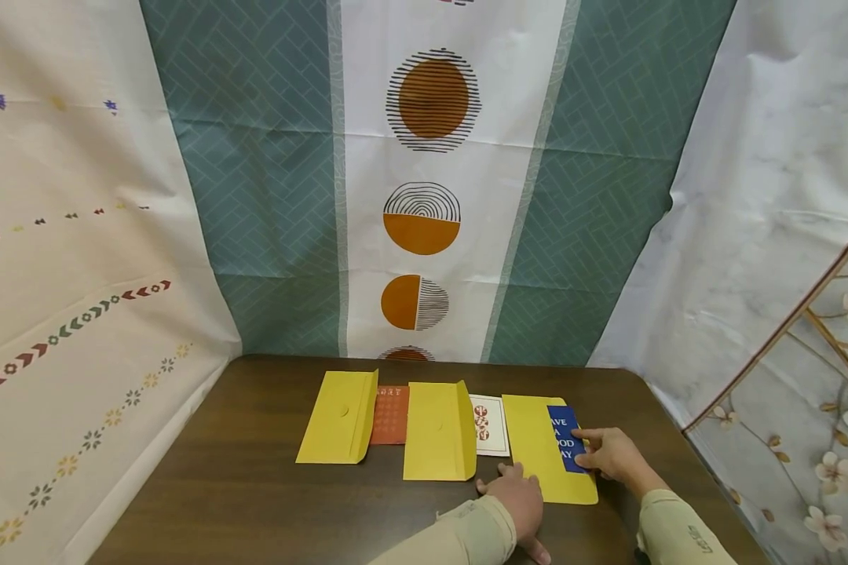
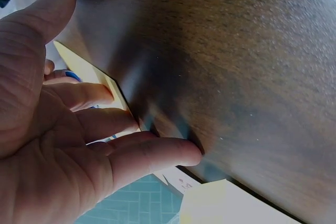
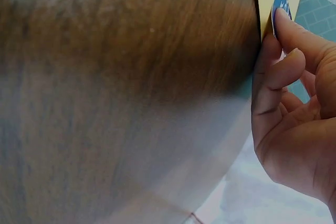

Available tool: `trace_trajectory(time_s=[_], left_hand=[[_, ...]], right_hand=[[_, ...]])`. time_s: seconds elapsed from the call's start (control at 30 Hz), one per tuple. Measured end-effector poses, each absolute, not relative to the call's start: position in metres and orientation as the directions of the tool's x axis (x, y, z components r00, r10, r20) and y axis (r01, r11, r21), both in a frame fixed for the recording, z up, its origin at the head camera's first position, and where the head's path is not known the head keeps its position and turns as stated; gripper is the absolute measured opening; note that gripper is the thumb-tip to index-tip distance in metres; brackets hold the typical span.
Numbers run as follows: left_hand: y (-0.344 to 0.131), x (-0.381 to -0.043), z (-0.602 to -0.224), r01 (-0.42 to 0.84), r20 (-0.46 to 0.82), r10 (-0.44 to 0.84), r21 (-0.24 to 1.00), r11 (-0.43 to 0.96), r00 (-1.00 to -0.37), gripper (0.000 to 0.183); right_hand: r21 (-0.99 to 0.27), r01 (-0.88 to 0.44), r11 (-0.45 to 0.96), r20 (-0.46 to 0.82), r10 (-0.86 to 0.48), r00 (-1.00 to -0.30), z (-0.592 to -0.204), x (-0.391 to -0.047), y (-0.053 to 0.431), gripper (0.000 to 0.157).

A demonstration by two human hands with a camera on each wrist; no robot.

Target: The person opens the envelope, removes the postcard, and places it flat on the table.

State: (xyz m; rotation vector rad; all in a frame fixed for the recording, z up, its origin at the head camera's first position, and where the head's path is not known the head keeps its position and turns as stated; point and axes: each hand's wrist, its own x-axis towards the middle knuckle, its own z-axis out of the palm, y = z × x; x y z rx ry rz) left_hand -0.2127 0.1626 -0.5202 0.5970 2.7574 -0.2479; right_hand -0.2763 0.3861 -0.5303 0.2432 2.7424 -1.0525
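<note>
At the right end of the row lies a yellow envelope (image 1: 530, 435). A blue card (image 1: 564, 424) with white lettering lies over its right part; the first letters of its words are hidden, seemingly inside the envelope. My right hand (image 1: 613, 457) pinches the card's right edge; in the right wrist view the thumb (image 3: 294, 32) presses the blue face. My left hand (image 1: 517, 498) rests with spread fingers at the envelope's lower left edge. In the left wrist view, its fingertips (image 2: 178, 151) reach the table and the envelope's edge (image 2: 94, 72).
Leftward lie a middle yellow envelope (image 1: 434, 431) with a white card (image 1: 493, 439) partly under or inside its flap side, and a left yellow envelope (image 1: 332, 416) beside a red card (image 1: 391, 416). The brown table (image 1: 254, 486) ends against hanging cloths (image 1: 275, 235).
</note>
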Motion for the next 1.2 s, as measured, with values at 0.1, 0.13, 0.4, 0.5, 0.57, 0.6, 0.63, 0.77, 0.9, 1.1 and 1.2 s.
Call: trace_trajectory(time_s=[0.1,0.13,0.4,0.5,0.57,0.6,0.63,0.77,0.9,1.1,1.2], left_hand=[[0.162,-0.211,-0.516,0.427,-0.335,0.371,-0.109,0.898,-0.866,0.11],[0.161,-0.21,-0.515,0.427,-0.335,0.371,-0.111,0.897,-0.866,0.11],[0.156,-0.204,-0.508,0.444,-0.328,0.387,-0.12,0.888,-0.862,0.106],[0.156,-0.203,-0.507,0.444,-0.323,0.386,-0.128,0.887,-0.864,0.107],[0.155,-0.203,-0.507,0.442,-0.322,0.385,-0.125,0.888,-0.865,0.107],[0.155,-0.203,-0.507,0.439,-0.322,0.383,-0.122,0.89,-0.866,0.108],[0.155,-0.203,-0.508,0.437,-0.324,0.382,-0.119,0.891,-0.866,0.108],[0.156,-0.205,-0.51,0.431,-0.326,0.378,-0.108,0.896,-0.866,0.109],[0.155,-0.204,-0.51,0.448,-0.319,0.391,-0.126,0.885,-0.863,0.108],[0.156,-0.203,-0.51,0.456,-0.309,0.396,-0.152,0.877,-0.865,0.11],[0.156,-0.205,-0.51,0.459,-0.303,0.398,-0.164,0.873,-0.866,0.111]], right_hand=[[-0.635,0.214,0.742,-0.236,0.077,-0.969,-0.529,-0.276,0.386,0.062],[-0.632,0.21,0.746,-0.233,0.075,-0.97,-0.529,-0.276,0.386,0.062],[-0.611,0.2,0.766,-0.232,0.069,-0.97,-0.528,-0.275,0.386,0.061],[-0.603,0.199,0.773,-0.227,0.073,-0.971,-0.526,-0.275,0.388,0.062],[-0.6,0.193,0.777,-0.221,0.071,-0.973,-0.526,-0.275,0.39,0.062],[-0.601,0.193,0.775,-0.219,0.072,-0.973,-0.525,-0.275,0.391,0.062],[-0.601,0.191,0.776,-0.216,0.073,-0.974,-0.525,-0.275,0.391,0.062],[-0.601,0.19,0.777,-0.221,0.068,-0.973,-0.525,-0.275,0.395,0.062],[-0.596,0.179,0.783,-0.217,0.057,-0.975,-0.524,-0.274,0.398,0.061],[-0.594,0.174,0.785,-0.222,0.048,-0.974,-0.521,-0.273,0.402,0.06],[-0.595,0.182,0.783,-0.227,0.053,-0.972,-0.521,-0.274,0.404,0.06]])
